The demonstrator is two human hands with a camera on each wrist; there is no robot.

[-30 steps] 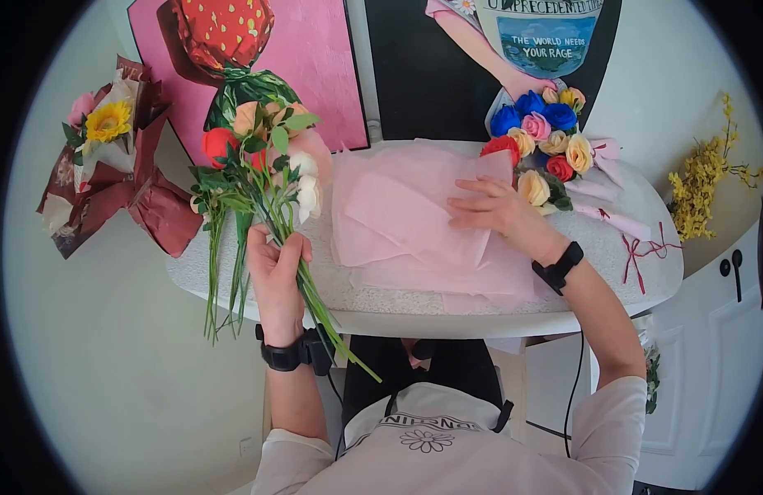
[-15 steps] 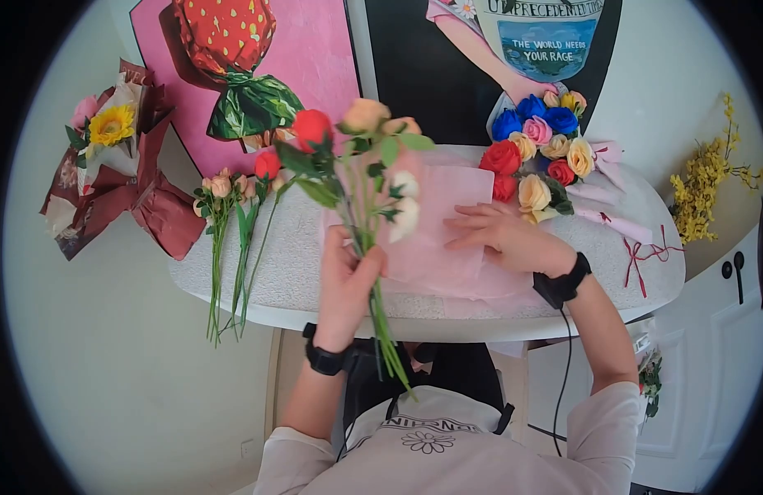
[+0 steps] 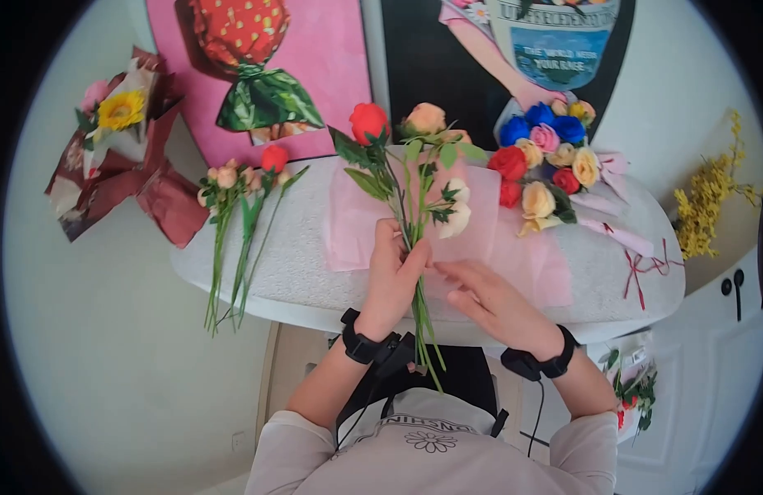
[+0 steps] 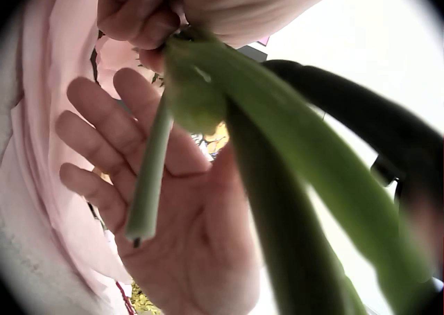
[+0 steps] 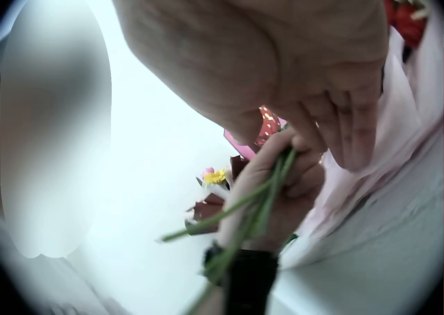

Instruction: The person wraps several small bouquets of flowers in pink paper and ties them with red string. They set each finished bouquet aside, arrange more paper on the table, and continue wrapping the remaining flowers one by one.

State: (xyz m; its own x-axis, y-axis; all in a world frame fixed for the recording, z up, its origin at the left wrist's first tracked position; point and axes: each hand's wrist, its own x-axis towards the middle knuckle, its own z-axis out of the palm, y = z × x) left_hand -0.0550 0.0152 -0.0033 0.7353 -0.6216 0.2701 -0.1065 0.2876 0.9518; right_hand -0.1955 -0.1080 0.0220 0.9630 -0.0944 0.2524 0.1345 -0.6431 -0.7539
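Observation:
My left hand [image 3: 394, 276] grips a bunch of green stems [image 3: 423, 318] above the table's front edge. Over the fist spread a red rose [image 3: 369, 124], a peach rose [image 3: 425, 118] and white flowers [image 3: 456, 219]. Just right of the stems, my right hand [image 3: 501, 305] has its fingers extended towards the left hand; whether they touch is unclear. In the left wrist view the right palm [image 4: 187, 239] faces the stems [image 4: 267, 190], fingers spread. The right wrist view has the left fist [image 5: 277, 190] around the stems. Pink wrapping sheets [image 3: 357, 239] lie behind both hands.
More stemmed flowers [image 3: 225, 214] lie on the table [image 3: 299, 247] at the left. A multicoloured bouquet [image 3: 546, 136] and red ribbon [image 3: 637, 276] are at the right. A brown-wrapped bouquet [image 3: 163, 198] stands far left, with yellow blossoms [image 3: 703, 214] far right.
My left hand has carried the bunch rightwards from the table's left side. My right hand has come off the pink sheets and moved left and down, close to the stems.

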